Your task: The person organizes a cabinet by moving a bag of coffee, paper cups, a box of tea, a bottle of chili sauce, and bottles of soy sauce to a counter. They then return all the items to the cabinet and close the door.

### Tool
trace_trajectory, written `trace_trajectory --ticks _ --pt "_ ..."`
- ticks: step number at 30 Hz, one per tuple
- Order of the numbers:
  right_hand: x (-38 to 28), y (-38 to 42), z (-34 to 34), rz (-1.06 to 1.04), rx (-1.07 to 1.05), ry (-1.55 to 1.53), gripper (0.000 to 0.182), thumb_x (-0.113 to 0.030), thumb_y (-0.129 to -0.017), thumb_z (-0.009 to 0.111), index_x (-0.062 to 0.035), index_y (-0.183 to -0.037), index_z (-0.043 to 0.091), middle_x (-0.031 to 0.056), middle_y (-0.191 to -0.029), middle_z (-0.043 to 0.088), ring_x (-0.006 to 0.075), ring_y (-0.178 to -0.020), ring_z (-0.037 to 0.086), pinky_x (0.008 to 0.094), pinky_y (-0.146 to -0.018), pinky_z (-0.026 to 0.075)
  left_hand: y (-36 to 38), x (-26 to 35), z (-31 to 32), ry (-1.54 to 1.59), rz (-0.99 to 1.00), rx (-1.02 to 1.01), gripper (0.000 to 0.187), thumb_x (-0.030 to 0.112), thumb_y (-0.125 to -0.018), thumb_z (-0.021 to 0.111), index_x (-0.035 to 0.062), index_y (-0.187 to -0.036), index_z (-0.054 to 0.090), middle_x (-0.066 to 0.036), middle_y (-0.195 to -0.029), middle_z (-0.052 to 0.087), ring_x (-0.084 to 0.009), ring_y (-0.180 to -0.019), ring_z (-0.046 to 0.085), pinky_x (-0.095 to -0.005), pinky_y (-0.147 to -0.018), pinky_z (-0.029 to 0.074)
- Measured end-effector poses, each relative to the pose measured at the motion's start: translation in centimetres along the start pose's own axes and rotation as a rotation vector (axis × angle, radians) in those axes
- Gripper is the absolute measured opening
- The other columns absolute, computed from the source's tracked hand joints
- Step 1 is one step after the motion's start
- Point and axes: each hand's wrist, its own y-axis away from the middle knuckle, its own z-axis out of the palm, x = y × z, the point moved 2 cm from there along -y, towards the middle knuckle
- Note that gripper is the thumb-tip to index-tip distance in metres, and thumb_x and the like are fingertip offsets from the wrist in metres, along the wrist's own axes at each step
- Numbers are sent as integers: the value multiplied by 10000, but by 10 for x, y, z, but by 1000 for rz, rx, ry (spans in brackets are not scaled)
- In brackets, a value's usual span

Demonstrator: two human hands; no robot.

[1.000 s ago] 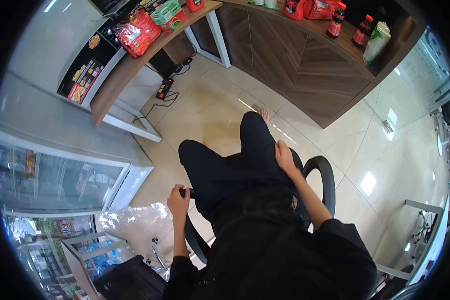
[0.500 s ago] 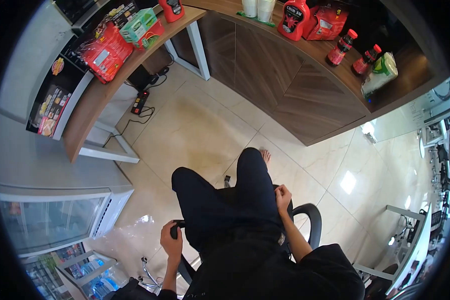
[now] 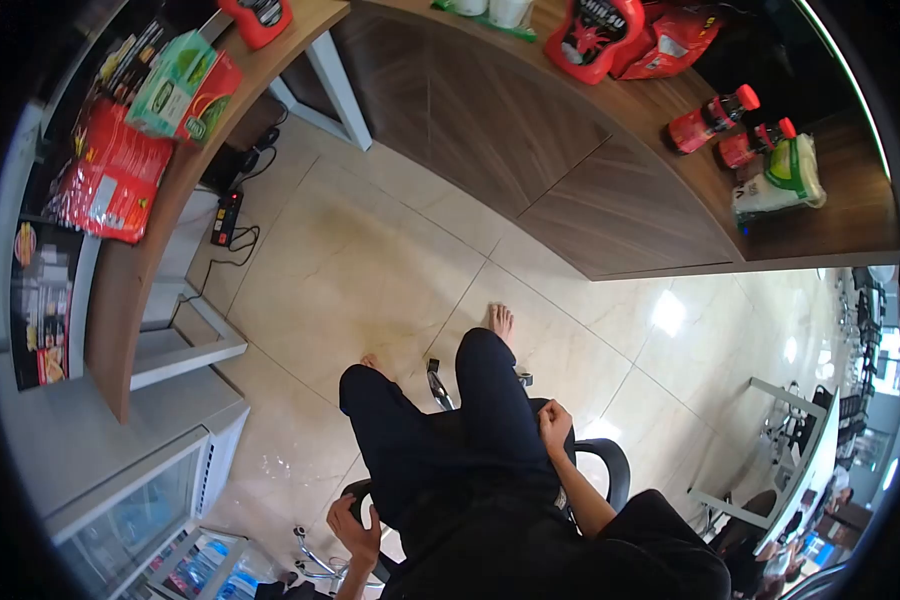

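Observation:
I sit on a black office chair, seen from above, with dark trousers over my knees. My left hand is curled round the front of the chair's left armrest. My right hand lies against the outer side of my right thigh, its fingers curled in. Whether anything is inside those fingers is hidden. Behind that hand curves the right armrest. One bare foot shows beyond my right knee, and part of the other past my left knee.
A curved wooden counter holds red sauce bottles, smaller bottles and a white-green packet. On the left shelf are a red packet and a green box. A power strip, fridge and white desk surround me.
The view has turned and shifted, so the left shelf sits farther left and the counter higher. My feet show more now. My left hand has slid back a little along the armrest.

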Motion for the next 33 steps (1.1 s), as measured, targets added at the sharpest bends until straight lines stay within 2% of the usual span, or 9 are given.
trace_trajectory --ticks 5,8,11,13,14,19,23,26,33 --pt "-13 1 -12 321 -172 -55 96 -74 -860 606 -12 -829 672 89 -753 696 181 -706 670 329 -665 516 6 5 -9 -87 95 8 399 180 -763 736 13 -1092 584 -169 -1095 565 -382 -1101 488 -494 -1001 359" --pt "-48 8 -36 250 -282 131 192 -114 -892 627 -27 -1055 678 122 -934 735 209 -926 713 341 -845 554 -22 -17 -2 -65 -236 -276 270 158 -817 702 -7 -996 586 -173 -1014 569 -337 -986 546 -475 -976 392" --pt "-147 -15 -92 12 -240 -101 298 -112 -874 671 -28 -1156 624 148 -1139 688 260 -937 711 340 -846 555 -121 38 6 682 -278 158 251 169 -901 681 -36 -992 568 -155 -963 556 -286 -927 566 -426 -895 452" --pt "-218 -58 -140 -169 -163 -218 333 -112 -879 681 -48 -1196 600 136 -1170 668 255 -969 695 348 -848 542 -209 136 -8 708 -55 144 254 202 -975 631 -40 -999 558 -153 -966 539 -270 -924 559 -388 -848 469" --pt "-273 -80 -177 -372 -31 8 336 -117 -889 691 -67 -1207 596 120 -1132 672 234 -1001 673 356 -854 521 -242 232 -57 671 151 97 252 216 -982 628 -27 -989 561 -140 -970 538 -264 -897 549 -376 -836 460" --pt "-493 -148 -344 -600 249 -124 244 -9 -910 638 -24 -1145 575 124 -1009 646 242 -867 658 338 -761 521 -339 564 -200 704 951 113 193 175 -910 729 33 -982 619 -92 -976 607 -248 -903 544 -362 -813 453" --pt "-574 -153 -415 -773 342 -169 300 4 -904 637 -22 -1193 563 126 -1106 622 234 -973 629 327 -828 498 -328 724 -263 870 1099 256 583 214 -831 820 27 -1287 509 -123 -1217 564 -271 -1141 559 -374 -982 437" --pt "-615 -157 -454 -813 312 -125 351 15 -903 627 -35 -1242 551 122 -1165 589 239 -1062 612 326 -882 490 -337 801 -274 975 1162 270 703 233 -799 851 10 -1334 453 -143 -1262 543 -285 -1180 548 -384 -1012 428" --pt "-637 -203 -486 -849 183 -163 446 -10 -926 619 -50 -1346 473 153 -1257 577 324 -1225 569 401 -1005 467 -350 842 -269 967 825 157 729 237 -729 897 15 -1272 464 -176 -1211 583 -326 -1120 598 -414 -936 474"
